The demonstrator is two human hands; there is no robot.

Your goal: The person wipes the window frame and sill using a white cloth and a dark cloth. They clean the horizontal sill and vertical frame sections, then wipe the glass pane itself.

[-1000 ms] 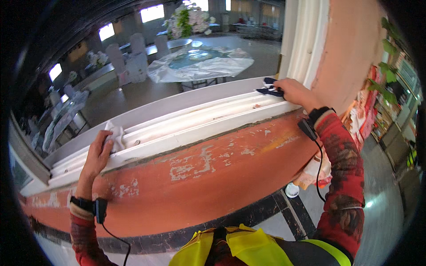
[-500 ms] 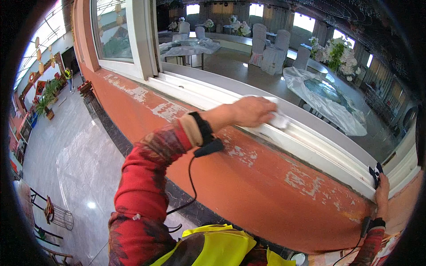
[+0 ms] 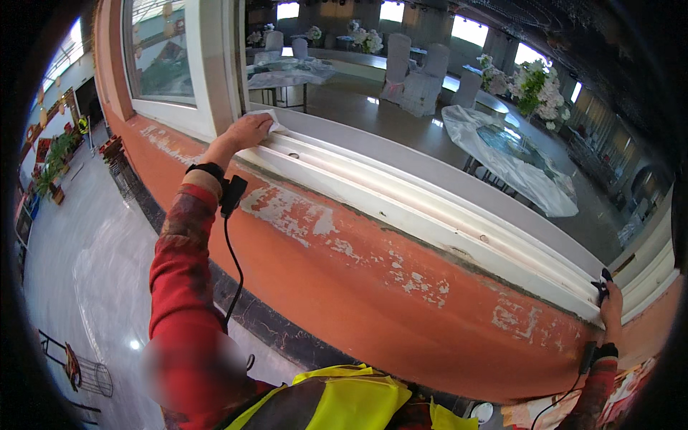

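My left hand (image 3: 245, 133) is closed on a white cloth (image 3: 274, 123), pressed down at the left end of the white window track (image 3: 373, 190), beside the upright frame (image 3: 218, 79). The fingers partly cover the cloth. At the far right end of the track, my right hand (image 3: 612, 307) is closed around a small black-and-white thing (image 3: 603, 282) next to the side frame. What kind of thing it is, I cannot make out. Each wrist has a black strap with a cabled device.
Below the track runs an orange wall (image 3: 344, 301) with flaking paint. Through the opening stand a plastic-covered table (image 3: 512, 161), white-covered chairs (image 3: 423, 82) and flowers (image 3: 537, 89). On the left, a person in a yellow vest (image 3: 84, 127) stands near potted plants (image 3: 50, 172).
My left hand has moved left along the track with the white cloth, from the middle to the left end. My right hand stays at the right end. The view has shifted slightly.
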